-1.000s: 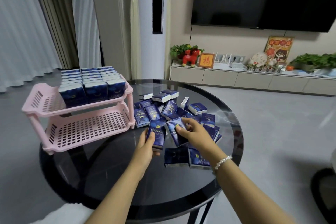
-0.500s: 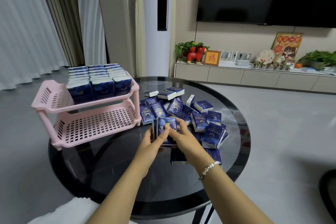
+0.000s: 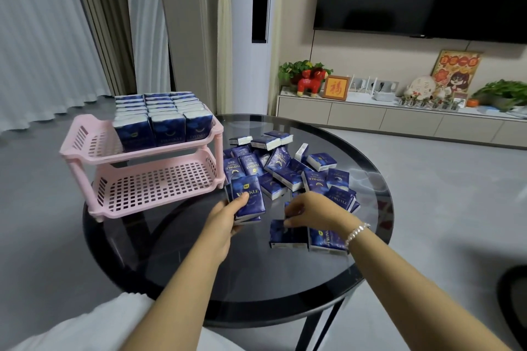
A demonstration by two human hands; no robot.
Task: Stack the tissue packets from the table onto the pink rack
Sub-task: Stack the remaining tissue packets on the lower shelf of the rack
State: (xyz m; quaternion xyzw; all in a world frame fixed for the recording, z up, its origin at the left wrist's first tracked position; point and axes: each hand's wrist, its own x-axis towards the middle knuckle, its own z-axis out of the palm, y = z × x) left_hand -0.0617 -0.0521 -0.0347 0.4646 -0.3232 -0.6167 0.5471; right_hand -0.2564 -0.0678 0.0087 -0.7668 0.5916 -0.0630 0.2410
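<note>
I'm looking down at the round glass table (image 3: 176, 236), and starting at nine o'clock I'm seeing the pink rack (image 3: 142, 157) standing on its edge. Its top shelf is carrying three rows of blue tissue packets (image 3: 165, 120) standing upright, with bare shelf showing at the left end; the bottom shelf (image 3: 154, 188) is holding nothing I can see.

Moving toward the centre, the left hand (image 3: 225, 216) is gripping a small stack of packets (image 3: 248, 201), thumb pressing across the front one, with at least one more behind it. That stack is sitting just beside the rack's right-hand corner.

Further right, at about three o'clock from that hand, the right hand (image 3: 310, 212) is curling its fingers down onto a packet lying flat (image 3: 281, 235), pinching at its top edge. Another flat packet (image 3: 326, 239) is lying right beside it.

Beyond both hands, at twelve to one o'clock, the loose pile (image 3: 285, 168) is sprawling across the table, packets overlapping every which way.

To my eye the step in hand is gathering a handful. I'm reckoning the clean way is lifting that flat packet by its short edge, squaring it against the left-hand stack with faces aligned, then carrying them over together. Squeezing too loosely risks the back packets sliding out, so I'd be keeping the thumb firm.
</note>
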